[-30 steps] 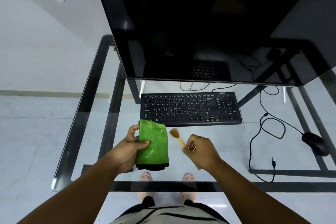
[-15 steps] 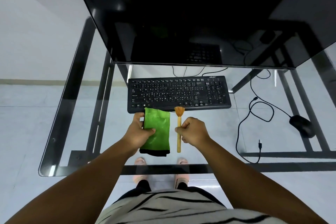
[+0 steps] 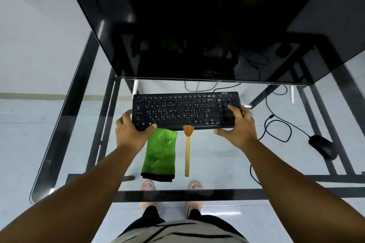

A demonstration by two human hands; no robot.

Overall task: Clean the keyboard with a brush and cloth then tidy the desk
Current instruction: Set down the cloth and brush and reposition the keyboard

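A black keyboard lies on the glass desk under the monitor's lower edge. My left hand grips its left front corner, thumb on the keys. My right hand grips its right end, fingers over the number pad. A folded green cloth lies on the glass just in front of the keyboard. To the right of the cloth lies a wooden brush, bristles touching the keyboard's front edge. Neither hand touches the cloth or the brush.
A large black monitor overhangs the back of the desk. A black mouse sits at the right with its cable looping across the glass. The desk's front edge runs just below the cloth. My feet show through the glass.
Both hands have let go of the cloth and the brush, which now lie on the glass. The hands moved forward and took hold of the keyboard's two ends.
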